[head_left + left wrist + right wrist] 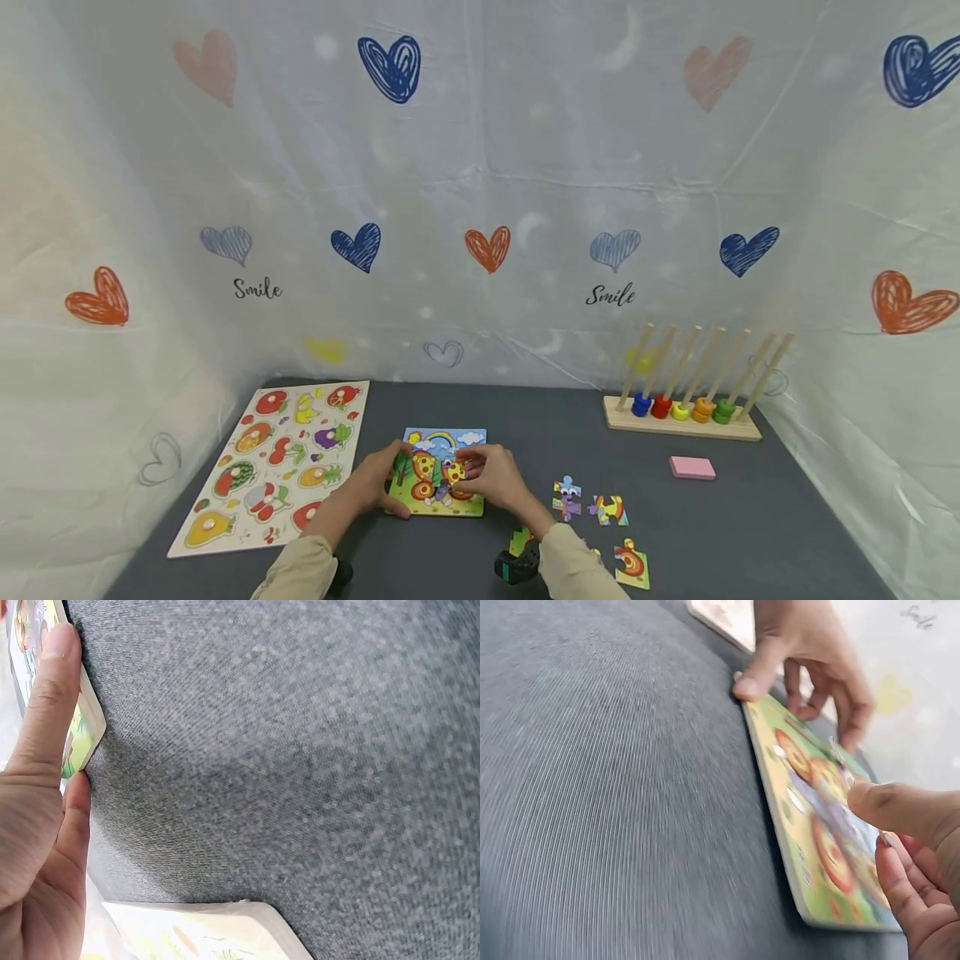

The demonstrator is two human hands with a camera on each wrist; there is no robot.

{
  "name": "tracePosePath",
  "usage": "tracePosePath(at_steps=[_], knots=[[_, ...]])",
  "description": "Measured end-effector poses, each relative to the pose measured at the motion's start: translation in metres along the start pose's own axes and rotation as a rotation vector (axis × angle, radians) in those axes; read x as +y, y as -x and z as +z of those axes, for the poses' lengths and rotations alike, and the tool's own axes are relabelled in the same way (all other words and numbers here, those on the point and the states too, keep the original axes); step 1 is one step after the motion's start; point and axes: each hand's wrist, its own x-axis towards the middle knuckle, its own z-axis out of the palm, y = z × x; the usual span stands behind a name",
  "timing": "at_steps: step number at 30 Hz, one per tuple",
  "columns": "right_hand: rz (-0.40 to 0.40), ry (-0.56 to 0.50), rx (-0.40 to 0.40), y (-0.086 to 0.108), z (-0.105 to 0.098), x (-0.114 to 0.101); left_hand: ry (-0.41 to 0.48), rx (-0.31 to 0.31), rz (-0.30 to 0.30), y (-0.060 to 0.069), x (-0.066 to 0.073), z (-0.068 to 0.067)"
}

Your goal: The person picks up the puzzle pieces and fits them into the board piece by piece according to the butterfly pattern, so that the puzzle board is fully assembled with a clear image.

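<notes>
A colourful picture puzzle board (468,506) lies on the dark table, its picture showing a rainbow and orange round shapes. My left hand (366,485) holds its left side, thumb at the near corner; in the left wrist view the thumb and a finger of the hand (45,787) touch the board's edge (90,731). Over the board's right half, my right hand (497,479) has its fingertips close to the picture. In the right wrist view, the right hand (922,847) pinches a small thin piece (886,839), mostly hidden by the fingers.
Loose puzzle pieces (567,497) lie right of the board, some partly behind the right forearm. A fruit board (191,508) is at the left. A wooden peg stand with coloured rings (682,427) and a pink block (692,468) are at the right.
</notes>
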Motion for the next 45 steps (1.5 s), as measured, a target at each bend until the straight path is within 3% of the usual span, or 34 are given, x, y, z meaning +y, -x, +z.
tracePosePath(at_steps=[7,13,19,27,41,45], knots=[[-0.002,-0.021,0.036,-0.018,0.031,0.001,0.016,0.036,0.027,0.000,0.003,-0.001],[0.005,-0.005,0.062,-0.024,0.046,0.001,0.014,0.033,0.065,0.000,0.004,0.001],[-0.002,0.095,0.116,-0.028,0.054,-0.003,0.017,0.028,0.052,0.001,0.006,0.002],[-0.079,0.191,0.163,-0.028,0.060,-0.005,0.000,0.032,0.067,0.001,0.004,0.000],[-0.014,-0.001,0.187,-0.021,0.059,0.001,-0.085,0.000,0.092,-0.002,0.000,0.005],[0.004,-0.033,0.179,-0.021,0.062,0.001,-0.116,-0.015,0.088,0.003,-0.002,0.003]])
